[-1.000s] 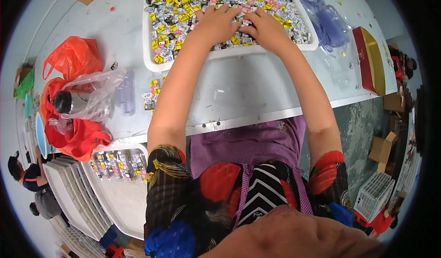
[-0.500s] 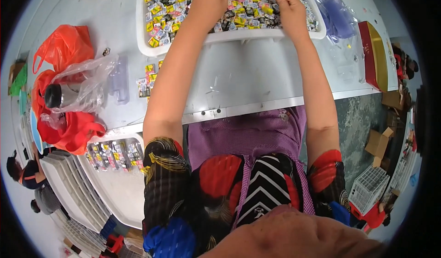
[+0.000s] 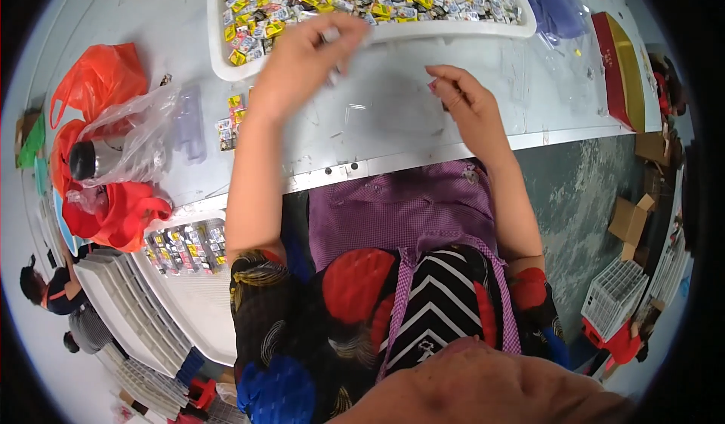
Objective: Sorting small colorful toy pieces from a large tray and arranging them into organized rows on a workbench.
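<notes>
A white tray (image 3: 445, 31) full of small wrapped packets (image 3: 377, 1) in yellow, pink, black and white stands at the far side of the table. My left hand (image 3: 302, 61) is just off its near rim, over the bare tabletop, a little blurred. Its fingers are closed on small greyish-white pieces that look like packets, partly hidden. My right hand (image 3: 472, 111) hovers over the table nearer me, thumb and forefinger pinching a small pink packet (image 3: 433, 86). Left of my left forearm, a small group of packets (image 3: 226, 126) lies in rows on the table, partly covered by the arm.
Red plastic bags (image 3: 102, 80), a steel flask (image 3: 98, 156) in clear plastic and a clear tray (image 3: 190, 122) lie at left. Below is a white tray (image 3: 196, 311) with filled clear packs. A red-and-gold box (image 3: 615, 69) is at right. Other people (image 3: 49, 288) are at far left.
Both hands have come back toward me out of the packet tray, the left one to its near rim, the right one over the table. The right hand now shows a pink packet between its fingertips.
</notes>
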Action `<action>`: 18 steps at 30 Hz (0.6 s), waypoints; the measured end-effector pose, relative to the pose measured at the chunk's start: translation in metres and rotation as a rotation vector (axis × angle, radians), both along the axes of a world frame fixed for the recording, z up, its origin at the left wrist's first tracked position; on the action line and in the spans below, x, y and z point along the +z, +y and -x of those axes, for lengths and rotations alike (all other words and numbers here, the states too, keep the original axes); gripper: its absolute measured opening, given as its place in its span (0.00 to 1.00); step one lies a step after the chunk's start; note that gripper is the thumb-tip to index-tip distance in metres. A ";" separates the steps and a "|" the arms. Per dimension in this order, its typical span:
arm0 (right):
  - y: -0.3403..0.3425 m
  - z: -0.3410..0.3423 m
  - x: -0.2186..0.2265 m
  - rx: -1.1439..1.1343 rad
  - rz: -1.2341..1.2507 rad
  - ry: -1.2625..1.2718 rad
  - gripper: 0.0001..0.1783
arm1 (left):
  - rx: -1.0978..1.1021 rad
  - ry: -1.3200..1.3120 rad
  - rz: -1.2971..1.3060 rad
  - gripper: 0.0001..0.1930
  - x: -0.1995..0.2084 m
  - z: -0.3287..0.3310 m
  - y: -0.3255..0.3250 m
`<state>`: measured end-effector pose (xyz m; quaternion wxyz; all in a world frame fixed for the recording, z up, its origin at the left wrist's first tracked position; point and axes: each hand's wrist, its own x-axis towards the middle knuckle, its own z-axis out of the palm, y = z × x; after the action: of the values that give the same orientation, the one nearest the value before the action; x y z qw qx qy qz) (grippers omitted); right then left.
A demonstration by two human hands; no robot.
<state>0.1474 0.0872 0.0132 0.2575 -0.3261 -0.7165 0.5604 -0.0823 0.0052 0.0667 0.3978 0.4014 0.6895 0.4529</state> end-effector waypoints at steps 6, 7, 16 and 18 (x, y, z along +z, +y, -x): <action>-0.022 0.012 -0.005 0.007 -0.004 -0.108 0.10 | -0.134 0.243 -0.022 0.08 -0.062 -0.037 -0.023; -0.022 0.015 -0.006 -0.004 -0.038 -0.145 0.09 | -0.120 0.316 -0.065 0.08 -0.065 -0.040 -0.021; -0.029 0.031 -0.018 -0.067 -0.296 -0.267 0.06 | -0.042 0.528 -0.109 0.07 -0.072 -0.048 -0.015; -0.028 0.031 -0.023 -0.063 -0.336 -0.291 0.06 | -0.058 0.541 -0.094 0.06 -0.069 -0.049 -0.014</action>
<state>0.1165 0.0587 -0.0102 0.2195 -0.3781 -0.8188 0.3721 -0.0334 -0.0086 -0.0024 0.1930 0.5455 0.7372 0.3488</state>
